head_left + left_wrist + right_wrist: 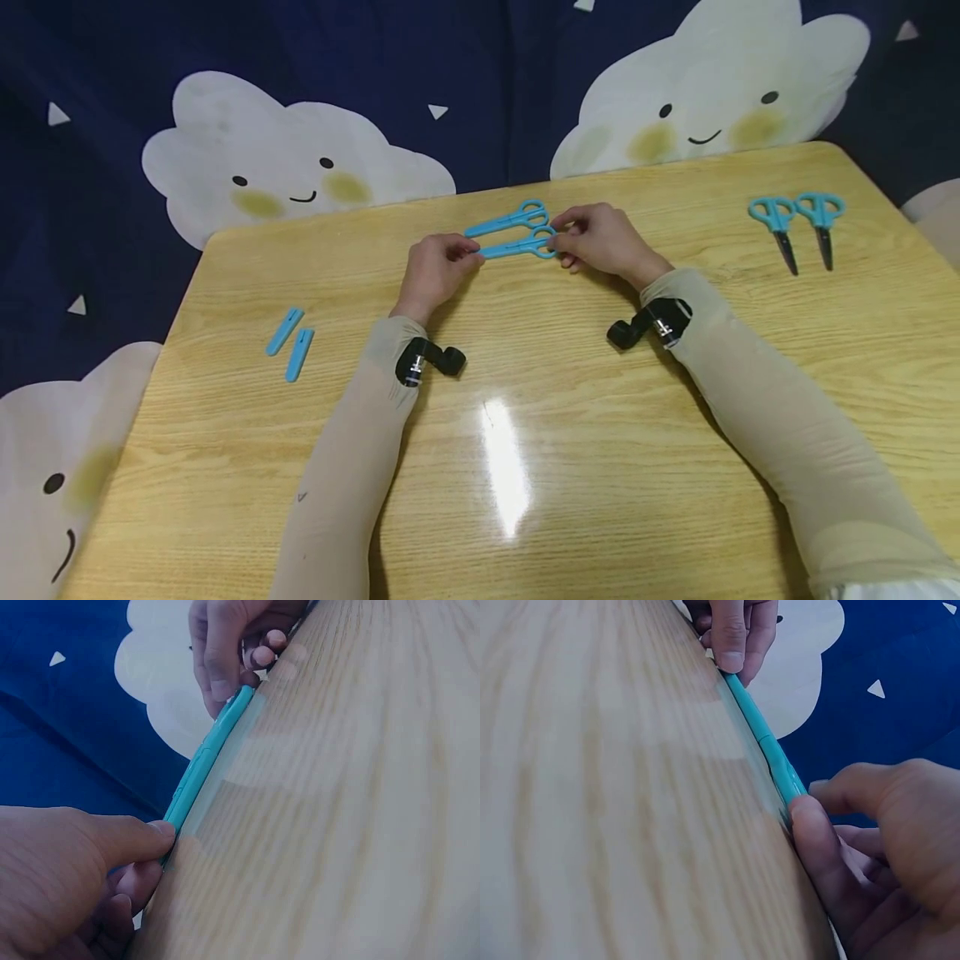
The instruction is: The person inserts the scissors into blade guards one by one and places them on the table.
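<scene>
A pair of light-blue scissors point(510, 248), its blades covered by a matching blue cap, lies flat near the table's far edge. My left hand point(435, 271) pinches the cap's tip between thumb and fingers. At the other end, my right hand point(603, 242) grips the finger loops. Both wrist views show the scissors point(202, 765) edge-on, stretched between the two hands close over the wood. Just behind them lies a second capped pair of blue scissors point(504, 223), roughly parallel, with its loops near my right fingertips.
Two uncapped blue-handled scissors point(773, 218) lie side by side at the right, dark blades pointing toward me. On the left are two loose blue blade caps point(300, 355). A dark-blue curtain point(495, 100) with cloud faces hangs behind the wooden table point(570, 467).
</scene>
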A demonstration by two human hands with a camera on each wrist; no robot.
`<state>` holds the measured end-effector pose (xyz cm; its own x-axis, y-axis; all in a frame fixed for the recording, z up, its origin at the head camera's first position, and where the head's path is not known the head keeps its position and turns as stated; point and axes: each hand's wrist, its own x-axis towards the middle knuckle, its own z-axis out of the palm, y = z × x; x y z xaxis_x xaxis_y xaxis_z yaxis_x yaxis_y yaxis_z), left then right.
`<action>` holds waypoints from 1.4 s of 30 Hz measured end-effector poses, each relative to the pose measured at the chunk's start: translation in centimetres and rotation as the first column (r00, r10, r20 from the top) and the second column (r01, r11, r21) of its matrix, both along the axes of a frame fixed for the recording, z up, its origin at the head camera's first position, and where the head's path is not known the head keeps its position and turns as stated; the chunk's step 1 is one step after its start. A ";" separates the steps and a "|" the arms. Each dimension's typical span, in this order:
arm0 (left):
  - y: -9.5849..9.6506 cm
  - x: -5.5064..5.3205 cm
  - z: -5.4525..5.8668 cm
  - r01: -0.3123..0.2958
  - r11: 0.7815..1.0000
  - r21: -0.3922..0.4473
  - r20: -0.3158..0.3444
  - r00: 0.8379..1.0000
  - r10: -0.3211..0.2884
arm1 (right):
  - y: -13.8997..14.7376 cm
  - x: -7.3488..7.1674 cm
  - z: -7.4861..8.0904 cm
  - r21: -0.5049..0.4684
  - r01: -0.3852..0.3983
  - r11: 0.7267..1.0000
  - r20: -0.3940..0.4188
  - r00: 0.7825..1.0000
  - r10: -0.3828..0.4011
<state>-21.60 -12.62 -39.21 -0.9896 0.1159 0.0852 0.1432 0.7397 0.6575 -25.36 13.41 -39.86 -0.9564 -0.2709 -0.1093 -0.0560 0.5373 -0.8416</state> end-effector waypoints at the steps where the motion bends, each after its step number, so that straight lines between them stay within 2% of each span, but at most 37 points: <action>1: 0.0 0.0 0.0 0.000 1.000 0.001 -0.002 1.000 0.000 | 0.0 0.0 0.1 0.005 -0.003 1.000 -0.001 1.000 0.003; 7: -0.3 0.0 -0.2 -0.006 1.000 0.003 -0.010 1.000 0.006 | 0.5 -0.2 0.8 0.048 -0.029 0.998 -0.036 0.999 0.031; 13: -0.3 0.1 -0.2 -0.028 1.000 0.005 0.012 1.000 0.027 | 1.7 -0.6 1.6 0.038 0.006 0.999 -0.042 0.999 -0.004; 19: 0.8 -0.3 -0.1 -0.038 0.999 0.018 0.005 0.999 0.037 | 3.5 -0.9 2.0 0.025 0.042 0.999 -0.053 0.998 -0.040; 24: 1.7 -0.7 0.0 -0.009 1.000 0.003 -0.009 1.000 0.009 | 5.1 -0.4 2.1 0.086 0.044 0.995 -0.103 0.994 -0.035; 31: 2.5 -1.0 0.1 0.007 1.000 0.014 -0.011 1.000 -0.007 | 8.1 0.1 3.0 0.173 0.060 0.983 -0.120 0.992 -0.040; 36: 3.0 -0.9 -0.1 0.005 1.000 0.021 0.000 1.000 -0.005 | 10.3 0.3 3.6 0.184 0.089 0.979 -0.153 0.986 -0.060; 42: 3.0 -0.8 0.0 0.000 1.000 0.015 0.005 1.000 0.000 | 12.3 0.5 3.3 0.185 0.145 0.972 -0.162 0.980 -0.115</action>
